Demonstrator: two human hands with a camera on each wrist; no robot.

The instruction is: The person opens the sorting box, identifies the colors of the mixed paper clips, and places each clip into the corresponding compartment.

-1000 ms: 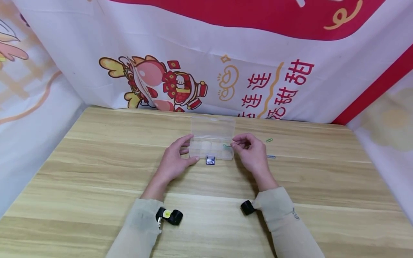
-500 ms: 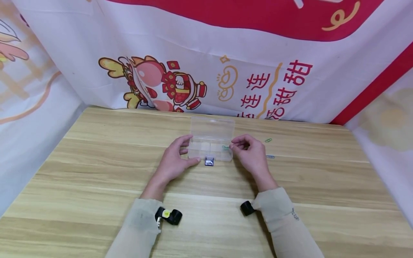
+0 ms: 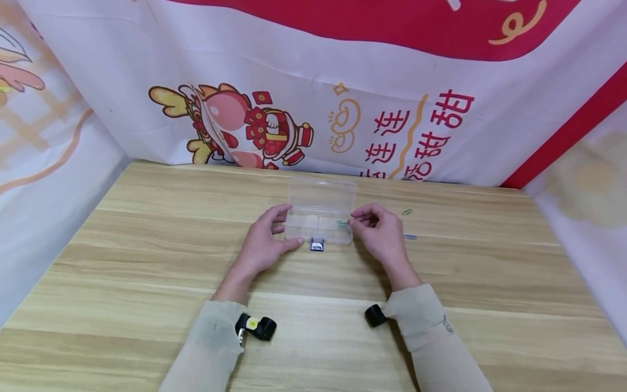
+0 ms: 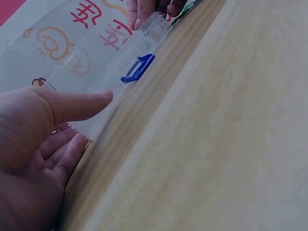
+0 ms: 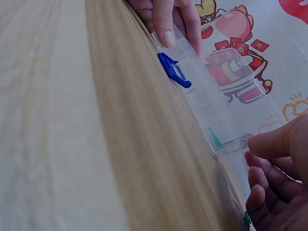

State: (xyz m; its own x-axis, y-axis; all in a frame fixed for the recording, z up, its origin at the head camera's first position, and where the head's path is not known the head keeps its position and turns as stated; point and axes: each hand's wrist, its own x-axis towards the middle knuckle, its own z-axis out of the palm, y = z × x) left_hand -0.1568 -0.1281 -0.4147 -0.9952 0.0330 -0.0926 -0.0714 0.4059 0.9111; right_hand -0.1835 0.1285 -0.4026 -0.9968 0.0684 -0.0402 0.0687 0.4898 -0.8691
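Observation:
A clear plastic compartment box (image 3: 306,233) stands on the table with its see-through lid (image 3: 323,194) raised at the back. My left hand (image 3: 262,242) holds the box's left end, thumb at the front edge and fingers round the far side. At the other end, my right hand (image 3: 379,228) pinches the right wall, as the thumb (image 5: 269,143) in the right wrist view shows. A green paper clip (image 3: 341,222) lies in the right-hand part of the box, close to those fingertips. The blue latch (image 3: 317,244) hangs open at the front.
Right of the right hand, a second green paper clip (image 3: 407,212) and a blue paper clip (image 3: 410,237) lie on the wooden table (image 3: 303,337). A white and red printed cloth (image 3: 206,49) hangs behind the table's back edge.

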